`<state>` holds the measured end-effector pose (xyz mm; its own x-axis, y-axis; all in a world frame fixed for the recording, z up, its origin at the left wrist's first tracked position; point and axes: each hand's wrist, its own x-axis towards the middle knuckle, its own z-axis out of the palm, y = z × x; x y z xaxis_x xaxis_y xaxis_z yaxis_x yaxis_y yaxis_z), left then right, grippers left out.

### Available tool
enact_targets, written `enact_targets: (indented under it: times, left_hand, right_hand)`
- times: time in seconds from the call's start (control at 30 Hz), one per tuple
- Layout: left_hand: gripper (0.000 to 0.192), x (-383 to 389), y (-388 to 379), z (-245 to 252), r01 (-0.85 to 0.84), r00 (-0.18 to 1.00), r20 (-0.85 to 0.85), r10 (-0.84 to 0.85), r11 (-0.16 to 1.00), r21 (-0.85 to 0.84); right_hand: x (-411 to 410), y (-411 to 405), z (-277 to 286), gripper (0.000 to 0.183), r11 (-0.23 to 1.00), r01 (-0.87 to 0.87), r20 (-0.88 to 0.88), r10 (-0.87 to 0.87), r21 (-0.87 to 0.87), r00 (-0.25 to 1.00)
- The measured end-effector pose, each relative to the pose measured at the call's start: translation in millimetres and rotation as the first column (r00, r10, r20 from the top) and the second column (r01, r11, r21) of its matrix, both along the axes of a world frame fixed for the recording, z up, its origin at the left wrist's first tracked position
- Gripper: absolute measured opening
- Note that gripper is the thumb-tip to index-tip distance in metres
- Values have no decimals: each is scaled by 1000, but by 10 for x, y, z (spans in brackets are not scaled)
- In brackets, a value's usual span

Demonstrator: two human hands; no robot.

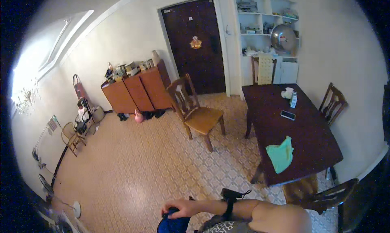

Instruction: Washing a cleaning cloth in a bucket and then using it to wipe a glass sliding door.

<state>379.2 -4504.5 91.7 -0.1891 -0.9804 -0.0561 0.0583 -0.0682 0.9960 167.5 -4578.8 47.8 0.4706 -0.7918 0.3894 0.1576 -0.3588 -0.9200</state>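
At the bottom of the view my right hand is curled over the dark top of a blue item, seemingly gripping it. The lower frame cuts off the item, so its kind is unclear. A black strap with a small device circles my right forearm. My left hand is out of view. To the right stands a dark wooden table. On its near part lies a crumpled light green cloth. Farther along are a smartphone, a small box and a white crumpled thing.
A wooden chair stands out on the patterned tile floor. More chairs surround the table, one at its near end. Ahead are a cluttered reddish cabinet, a dark door and shelves. A standing fan is at left.
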Motion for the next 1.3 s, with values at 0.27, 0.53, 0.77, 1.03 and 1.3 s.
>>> enact_targets:
  times: [0.27, 0.53, 0.77, 1.03, 1.3]
  left_hand:
    - [28, 176, -1694, -21, -62, 998, 1, 62, 998, -3]
    - [26, 706, -3484, -79, 70, 997, 19, -69, 996, -48]
    - [25, 744, -4836, -33, 290, 957, 48, -287, 952, -95]
    - [24, 149, -5789, -220, 426, 905, 95, -416, 894, -143]
    - [23, -97, -6354, -670, 373, 927, 142, -348, 803, -465]
  right_hand:
    - [393, -1584, 319, 31, 958, -286, -4, 286, 6, 958]
    - [532, -2811, 284, 25, 993, -116, -244, 107, -24, 964]
    - [468, -3528, -38, 25, 983, 99, -421, -158, -157, 893]
    - [-229, -4176, -416, 25, 919, 393, -504, -321, 41, 802]
    - [-965, -5291, -821, 28, 981, 142, -556, -191, -132, 809]
